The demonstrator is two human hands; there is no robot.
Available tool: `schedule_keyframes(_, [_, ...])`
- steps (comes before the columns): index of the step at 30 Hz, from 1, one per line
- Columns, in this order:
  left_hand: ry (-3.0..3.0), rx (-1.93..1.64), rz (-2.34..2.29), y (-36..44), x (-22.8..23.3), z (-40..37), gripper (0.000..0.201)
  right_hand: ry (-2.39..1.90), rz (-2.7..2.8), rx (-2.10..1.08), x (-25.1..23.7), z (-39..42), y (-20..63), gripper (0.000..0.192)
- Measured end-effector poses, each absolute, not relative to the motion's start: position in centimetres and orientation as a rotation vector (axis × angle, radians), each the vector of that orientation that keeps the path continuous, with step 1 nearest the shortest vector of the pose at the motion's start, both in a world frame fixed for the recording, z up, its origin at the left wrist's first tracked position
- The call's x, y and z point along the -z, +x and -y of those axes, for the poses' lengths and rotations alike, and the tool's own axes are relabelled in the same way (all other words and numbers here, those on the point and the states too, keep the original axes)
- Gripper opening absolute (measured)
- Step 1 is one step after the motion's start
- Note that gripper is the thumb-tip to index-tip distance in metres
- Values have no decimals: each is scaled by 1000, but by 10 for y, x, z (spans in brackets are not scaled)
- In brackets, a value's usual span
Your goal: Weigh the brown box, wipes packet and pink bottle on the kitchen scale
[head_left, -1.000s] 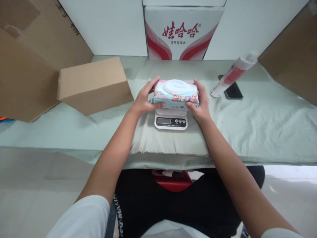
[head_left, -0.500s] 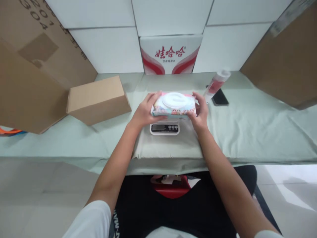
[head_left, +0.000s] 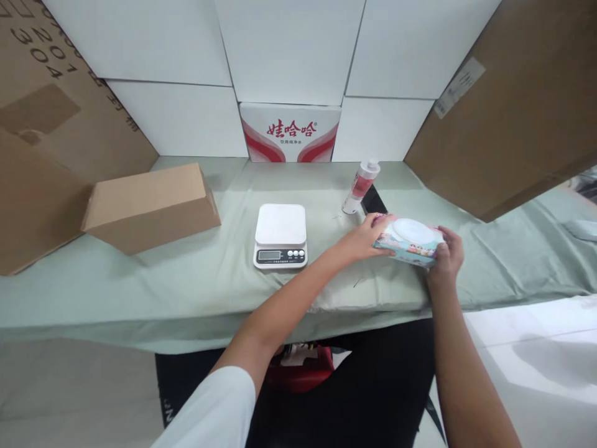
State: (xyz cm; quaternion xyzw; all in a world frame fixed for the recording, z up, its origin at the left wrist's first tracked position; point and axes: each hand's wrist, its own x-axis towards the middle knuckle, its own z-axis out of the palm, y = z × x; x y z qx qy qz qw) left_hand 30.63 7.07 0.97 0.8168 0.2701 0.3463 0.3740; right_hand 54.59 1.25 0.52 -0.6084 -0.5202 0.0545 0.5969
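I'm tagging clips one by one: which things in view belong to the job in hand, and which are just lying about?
In use:
soft pack, held between left hand and right hand
white scale, probably, to the pack's left

Seemingly just lying about:
bottle
dark flat device
plain cardboard box
red-and-white carton

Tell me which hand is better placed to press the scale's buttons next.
Probably the left hand: it grips the end of the pack nearer the scale, while the right hand holds the opposite end, farther away.
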Motion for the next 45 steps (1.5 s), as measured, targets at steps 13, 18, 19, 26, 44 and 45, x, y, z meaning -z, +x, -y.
schedule_keyframes(13, [2147,-913,-864,260,-1,-35,86,-1355,1180,-280,3,-18,544,44])
schedule_keyframes(18, [2350,-1152,-828,214,-7,8,56,-1348,1153,-288,-1,-18,540,39])
schedule_keyframes(19, [2406,-1219,-790,199,-9,13,52,-1350,1153,-281,-3,-17,538,39])
schedule_keyframes(26, [2417,-1723,-1328,27,-22,15,28,-1360,1176,-244,-11,-13,533,35])
schedule_keyframes(44, [1479,-1622,-2145,-63,-8,17,14,-1469,1270,-113,3,-21,546,41])
schedule_keyframes(45, [1466,-1634,-2144,-63,-8,17,14,-1473,1272,-113,3,-21,547,41])
